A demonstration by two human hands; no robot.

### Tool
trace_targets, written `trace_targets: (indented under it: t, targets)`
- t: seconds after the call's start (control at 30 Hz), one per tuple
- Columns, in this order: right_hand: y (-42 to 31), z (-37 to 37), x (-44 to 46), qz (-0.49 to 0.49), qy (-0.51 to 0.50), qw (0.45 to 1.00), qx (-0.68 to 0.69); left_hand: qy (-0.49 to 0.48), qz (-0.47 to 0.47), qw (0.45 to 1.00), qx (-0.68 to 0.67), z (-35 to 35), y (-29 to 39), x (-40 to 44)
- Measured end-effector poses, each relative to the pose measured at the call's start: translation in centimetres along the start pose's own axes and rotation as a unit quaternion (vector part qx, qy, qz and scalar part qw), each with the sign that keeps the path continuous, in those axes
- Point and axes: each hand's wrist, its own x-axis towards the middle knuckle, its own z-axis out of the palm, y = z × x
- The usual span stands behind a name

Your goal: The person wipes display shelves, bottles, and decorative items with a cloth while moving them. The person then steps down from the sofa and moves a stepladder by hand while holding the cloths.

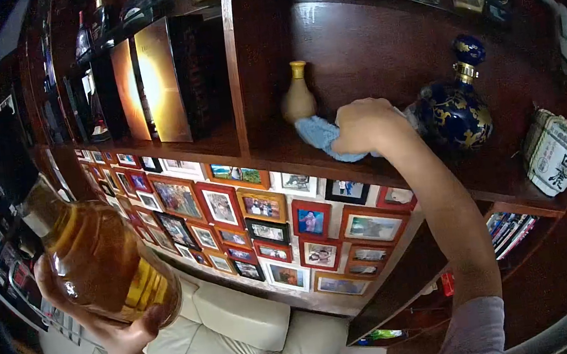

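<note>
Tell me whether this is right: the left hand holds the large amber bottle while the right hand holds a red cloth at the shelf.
Not quite: the cloth is light blue, not red, as the head view shows. The rest stands: the left hand holds the large amber bottle, and the right hand holds the cloth at the shelf.

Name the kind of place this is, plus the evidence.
Probably a home living room: a cream sofa below, a wall of framed photos, and dark wooden shelves displaying decorative bottles.
</note>
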Motion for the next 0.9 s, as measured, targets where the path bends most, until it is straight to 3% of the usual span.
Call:
trace_targets:
  t: [0.17, 0.27, 0.43, 0.53, 0.6, 0.7, 0.83, 0.9]
  targets:
    - [-3.9, 0.8, 1.5, -0.103, 0.052, 0.987, 0.110, 0.036, -0.015, 0.999, -0.007, 0.1, -1.0, 0.4]
    - [-6.4, 2.4, 3.6, -0.097, 0.108, 0.976, 0.161, -0.004, -0.012, 1.000, 0.006, 0.5, -2.1, 0.2]
    - [-3.0, 1.4, 0.7, -0.115, 0.083, 0.976, 0.165, -0.001, -0.052, 0.998, -0.041, 2.4, -2.8, -0.1]
    - [0.0, 0.6, -0.7, -0.077, 0.026, 0.992, 0.094, 0.008, -0.066, 0.998, -0.022, 2.1, -3.3, 0.0]
    - [1.3, 1.1, 0.5, 0.034, -0.015, 0.999, -0.002, 0.015, -0.068, 0.997, -0.020, 1.8, -3.8, 0.2]
    - [1.8, 3.6, 4.9, 0.097, 0.023, 0.995, -0.009, 0.022, -0.064, 0.998, -0.018, 1.5, -4.4, 0.4]
    - [1.2, 3.3, 7.5, 0.176, -0.020, 0.984, -0.031, 0.029, -0.062, 0.998, -0.009, 0.6, -5.0, -0.2]
    - [1.7, 3.0, 7.7, 0.170, -0.020, 0.985, -0.022, 0.022, -0.058, 0.997, 0.037, -1.0, -5.5, -1.0]
